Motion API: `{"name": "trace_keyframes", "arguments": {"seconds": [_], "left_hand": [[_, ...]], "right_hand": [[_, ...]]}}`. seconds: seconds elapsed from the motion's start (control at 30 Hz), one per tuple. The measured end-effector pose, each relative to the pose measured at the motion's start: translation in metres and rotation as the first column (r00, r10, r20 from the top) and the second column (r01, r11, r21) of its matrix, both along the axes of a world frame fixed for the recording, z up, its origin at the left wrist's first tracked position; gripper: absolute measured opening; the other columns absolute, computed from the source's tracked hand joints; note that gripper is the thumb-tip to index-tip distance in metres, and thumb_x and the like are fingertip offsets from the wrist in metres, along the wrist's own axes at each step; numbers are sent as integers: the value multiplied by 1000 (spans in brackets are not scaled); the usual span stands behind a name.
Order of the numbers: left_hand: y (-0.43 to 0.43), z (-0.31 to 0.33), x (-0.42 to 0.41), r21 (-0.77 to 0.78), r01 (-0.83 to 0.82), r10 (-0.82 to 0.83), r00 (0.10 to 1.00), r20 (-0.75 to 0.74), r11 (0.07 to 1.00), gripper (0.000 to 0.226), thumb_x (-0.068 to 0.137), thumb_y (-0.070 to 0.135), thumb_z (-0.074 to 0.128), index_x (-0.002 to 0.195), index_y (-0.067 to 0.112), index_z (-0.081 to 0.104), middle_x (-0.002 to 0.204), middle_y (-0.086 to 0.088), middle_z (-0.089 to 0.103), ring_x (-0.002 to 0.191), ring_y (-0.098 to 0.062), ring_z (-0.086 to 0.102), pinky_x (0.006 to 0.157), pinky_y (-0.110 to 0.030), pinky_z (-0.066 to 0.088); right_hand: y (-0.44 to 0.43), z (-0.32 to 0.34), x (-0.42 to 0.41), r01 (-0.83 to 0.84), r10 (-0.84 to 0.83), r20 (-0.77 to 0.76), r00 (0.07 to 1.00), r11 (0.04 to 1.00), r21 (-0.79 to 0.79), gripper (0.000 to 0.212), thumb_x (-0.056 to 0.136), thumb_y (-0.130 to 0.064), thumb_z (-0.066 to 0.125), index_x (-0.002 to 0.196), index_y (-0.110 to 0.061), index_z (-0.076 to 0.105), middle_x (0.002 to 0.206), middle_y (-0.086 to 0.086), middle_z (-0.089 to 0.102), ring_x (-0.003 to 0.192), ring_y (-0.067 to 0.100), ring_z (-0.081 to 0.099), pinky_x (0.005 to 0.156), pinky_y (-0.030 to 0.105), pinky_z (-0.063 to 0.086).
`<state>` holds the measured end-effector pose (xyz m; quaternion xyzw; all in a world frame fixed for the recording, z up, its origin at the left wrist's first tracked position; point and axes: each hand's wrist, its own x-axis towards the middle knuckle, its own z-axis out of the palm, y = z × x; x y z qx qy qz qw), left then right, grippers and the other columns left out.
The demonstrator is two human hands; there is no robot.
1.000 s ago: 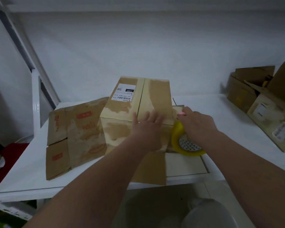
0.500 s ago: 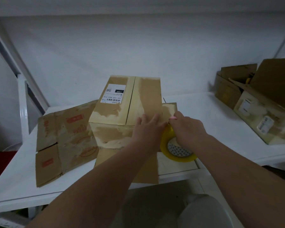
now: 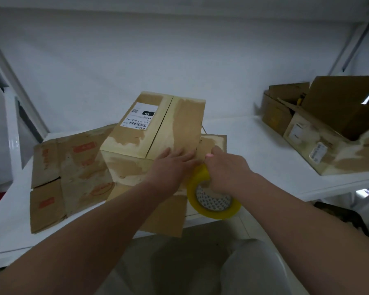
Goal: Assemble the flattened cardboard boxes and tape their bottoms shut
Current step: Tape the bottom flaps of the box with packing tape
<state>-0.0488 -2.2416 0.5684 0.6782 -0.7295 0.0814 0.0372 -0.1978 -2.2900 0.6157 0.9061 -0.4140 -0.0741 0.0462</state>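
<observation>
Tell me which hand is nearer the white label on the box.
Left. The left hand lies flat on top of the box, at its near edge, right of the label. The right hand grips the tape roll beside the box's near right corner, farther off.

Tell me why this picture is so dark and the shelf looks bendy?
Head view: the light is dim and bluish, so the box, the left hand and the right hand gripping the tape roll look murky. Head view again: the wide lens bows the white shelf edge and tilts the frame posts; the label is readable.
</observation>
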Motion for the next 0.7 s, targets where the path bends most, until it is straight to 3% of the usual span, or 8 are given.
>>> {"name": "trace_keyframes", "arguments": {"seconds": [0.17, 0.23, 0.33, 0.47, 0.7], "left_hand": [[14, 4, 24, -26, 179, -180, 983, -24, 983, 49, 96, 20, 52, 141, 35, 43, 151, 15, 35, 140, -12, 33, 114, -33, 24], [19, 7, 30, -3, 220, -220, 975, -7, 975, 46, 98, 23, 48, 142, 35, 41, 151, 15, 34, 140, -12, 32, 114, -31, 23], [25, 6, 35, 64, 176, -179, 983, 41, 982, 51, 102, 23, 41, 147, 42, 25, 155, 20, 18, 144, -7, 19, 117, -31, 15], [23, 0, 38, 25, -21, 19, 998, 58, 999, 68, 101, 13, 43, 149, 43, 6, 158, 19, 8, 145, -6, 11, 117, -36, 13], [-10, 11, 17, 35, 64, -68, 990, 127, 997, 73, 96, 0, 43, 149, 42, 16, 156, 21, 16, 145, -6, 13, 117, -39, -1]], "right_hand": [[13, 4, 9, -18, 14, 45, 999, 996, 84, 50, 79, -38, 71, 118, -16, 50, 116, 5, 40, 81, 19, 47, 68, 31, 47], [18, 5, 10, -20, 16, 32, 999, 992, 128, 53, 75, -41, 74, 117, -17, 52, 111, 5, 40, 83, 19, 50, 71, 32, 52], [24, 4, 12, -3, 5, -7, 1000, 989, 146, 50, 74, -41, 75, 112, -16, 53, 105, 4, 40, 78, 18, 50, 66, 30, 49], [20, 5, 12, 14, -17, 19, 1000, 990, 143, 50, 75, -39, 73, 118, -18, 56, 111, 5, 50, 84, 19, 54, 69, 30, 52], [9, 8, -6, 126, -123, -30, 992, 982, 143, 39, 76, -39, 73, 107, -19, 61, 97, 0, 50, 78, 17, 52, 63, 30, 45]]}}
